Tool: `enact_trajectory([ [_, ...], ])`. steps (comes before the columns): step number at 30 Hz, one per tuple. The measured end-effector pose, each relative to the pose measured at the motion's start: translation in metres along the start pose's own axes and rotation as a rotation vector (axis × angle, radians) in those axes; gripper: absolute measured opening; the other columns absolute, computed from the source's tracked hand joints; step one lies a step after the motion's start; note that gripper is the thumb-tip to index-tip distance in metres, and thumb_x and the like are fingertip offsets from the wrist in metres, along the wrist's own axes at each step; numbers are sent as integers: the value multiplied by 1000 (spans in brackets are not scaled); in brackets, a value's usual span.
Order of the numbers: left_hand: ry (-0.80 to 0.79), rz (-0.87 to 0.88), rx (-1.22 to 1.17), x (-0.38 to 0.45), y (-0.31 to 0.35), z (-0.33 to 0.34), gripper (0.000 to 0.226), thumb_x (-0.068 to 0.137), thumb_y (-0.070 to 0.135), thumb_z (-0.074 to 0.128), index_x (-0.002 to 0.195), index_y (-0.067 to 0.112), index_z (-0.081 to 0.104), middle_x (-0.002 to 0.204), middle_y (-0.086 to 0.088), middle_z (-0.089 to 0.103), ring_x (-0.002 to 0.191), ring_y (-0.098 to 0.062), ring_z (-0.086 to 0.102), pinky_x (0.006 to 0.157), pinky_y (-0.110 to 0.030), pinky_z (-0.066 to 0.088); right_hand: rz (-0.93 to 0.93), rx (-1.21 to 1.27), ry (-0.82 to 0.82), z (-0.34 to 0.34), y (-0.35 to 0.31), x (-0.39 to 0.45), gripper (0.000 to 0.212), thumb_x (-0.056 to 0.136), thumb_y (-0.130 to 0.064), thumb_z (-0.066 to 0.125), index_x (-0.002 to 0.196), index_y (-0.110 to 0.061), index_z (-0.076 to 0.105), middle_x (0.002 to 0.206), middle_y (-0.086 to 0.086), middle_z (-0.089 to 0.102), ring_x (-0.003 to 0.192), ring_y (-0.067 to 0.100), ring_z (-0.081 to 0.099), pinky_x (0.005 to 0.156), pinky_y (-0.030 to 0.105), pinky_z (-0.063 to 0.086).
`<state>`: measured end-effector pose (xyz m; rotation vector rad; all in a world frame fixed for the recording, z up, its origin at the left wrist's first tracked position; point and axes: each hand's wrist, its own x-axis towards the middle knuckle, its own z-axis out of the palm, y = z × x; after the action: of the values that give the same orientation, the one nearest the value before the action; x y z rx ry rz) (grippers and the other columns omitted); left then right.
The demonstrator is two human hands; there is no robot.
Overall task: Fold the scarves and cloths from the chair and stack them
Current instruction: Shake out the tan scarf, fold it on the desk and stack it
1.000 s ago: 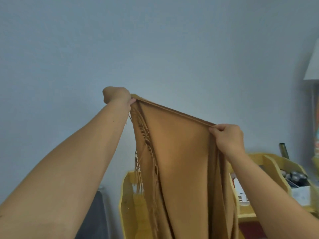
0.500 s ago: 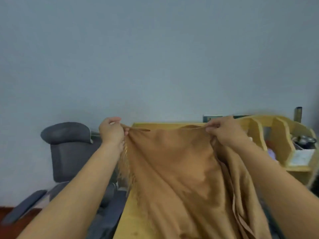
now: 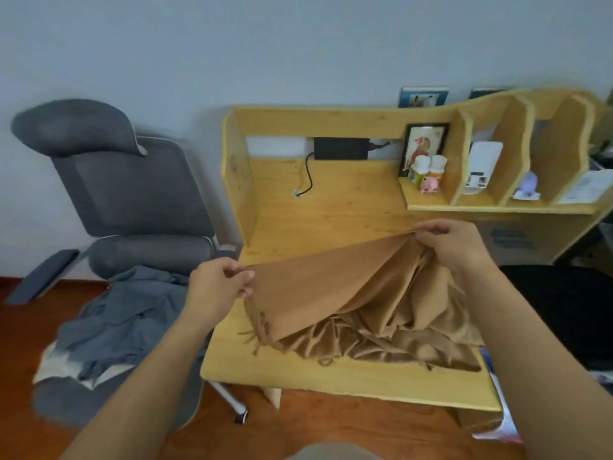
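In the head view, the left hand [image 3: 217,287] and the right hand [image 3: 447,242] each pinch the top edge of the tan scarf [image 3: 335,293], stretching it flat above the desk [image 3: 331,207] for folding. More cloths [image 3: 112,327] wait on the chair [image 3: 132,194].

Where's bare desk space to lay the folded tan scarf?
Free: the back half of the wooden desk, bordered by its left side panel, the black power adapter with its cable, and the cubby shelf on the right. Crowded: the front half, under the bunched tan scarf that the left hand and right hand pinch. A narrow front strip stays bare.
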<state>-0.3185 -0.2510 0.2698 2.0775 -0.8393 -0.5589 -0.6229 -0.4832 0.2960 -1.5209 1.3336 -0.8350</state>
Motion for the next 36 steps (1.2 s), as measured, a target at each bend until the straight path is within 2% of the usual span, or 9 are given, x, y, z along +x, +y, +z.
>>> enact_trajectory([
  [5, 228, 397, 278, -10, -19, 13, 22, 85, 10, 80, 74, 14, 62, 96, 2, 51, 84, -10, 48, 73, -17, 37, -122, -12, 175, 7, 22, -12, 17, 88, -8, 73, 93, -24, 79, 87, -7, 75, 82, 12, 69, 79, 27, 53],
  [9, 106, 538, 283, -30, -43, 29, 33, 79, 7, 85, 66, 16, 56, 113, 13, 58, 118, -20, 50, 98, -34, 38, -133, 118, 264, 10, 31, -19, 25, 89, -5, 71, 88, -29, 74, 88, -10, 73, 85, 7, 68, 85, 25, 54],
  [13, -94, 301, -136, -60, -44, 43, 43, 86, -4, 75, 66, 24, 50, 99, 12, 73, 113, -7, 66, 95, -29, 49, -125, 129, 292, 7, 35, -14, 24, 88, -5, 72, 90, -29, 74, 90, -5, 74, 89, 11, 70, 84, 23, 54],
  [21, 77, 93, -346, -56, -27, 38, 25, 95, 0, 66, 99, 23, 73, 84, 13, 65, 80, -5, 61, 74, -22, 48, -149, 158, 159, 2, 36, -21, 27, 86, 3, 72, 89, -24, 76, 90, -1, 75, 83, 6, 70, 77, 16, 51],
  [24, 159, -139, -547, -30, -18, 25, 39, 85, -4, 53, 69, 23, 76, 89, -8, 74, 85, -25, 64, 77, -39, 48, -192, 123, -45, 5, 24, -35, 31, 84, 6, 73, 83, -25, 77, 79, -7, 76, 76, 4, 68, 74, 15, 51],
  [28, 444, -152, -581, 10, 31, -1, 19, 58, 8, 47, 41, 18, 49, 46, 8, 41, 53, -18, 34, 56, -35, 25, -218, 79, -323, 18, -6, -57, 25, 82, 7, 75, 81, -19, 78, 74, -8, 76, 71, 4, 67, 69, 15, 51],
  [32, -170, 432, 94, -19, 105, 26, 19, 97, 36, 57, 106, 25, 69, 98, 15, 66, 89, -2, 59, 78, -24, 45, -266, 59, -499, 39, -28, -71, 24, 81, 10, 74, 81, -14, 78, 78, 0, 76, 75, 7, 67, 75, 22, 54],
  [34, -482, 577, 393, -36, 123, 49, 57, 88, 60, 64, 136, 30, 54, 127, 17, 62, 111, -3, 58, 91, -25, 47, -313, 31, -535, 46, -34, -73, 23, 81, 13, 71, 82, -9, 77, 79, 3, 76, 76, 6, 68, 77, 23, 54],
  [36, -495, 576, 473, -42, 126, 66, 58, 88, 53, 72, 138, 32, 50, 118, 12, 66, 104, -12, 62, 83, -30, 50, -334, 34, -530, 49, -36, -73, 20, 81, 16, 68, 85, -1, 76, 83, 11, 76, 76, 10, 69, 77, 26, 56],
])
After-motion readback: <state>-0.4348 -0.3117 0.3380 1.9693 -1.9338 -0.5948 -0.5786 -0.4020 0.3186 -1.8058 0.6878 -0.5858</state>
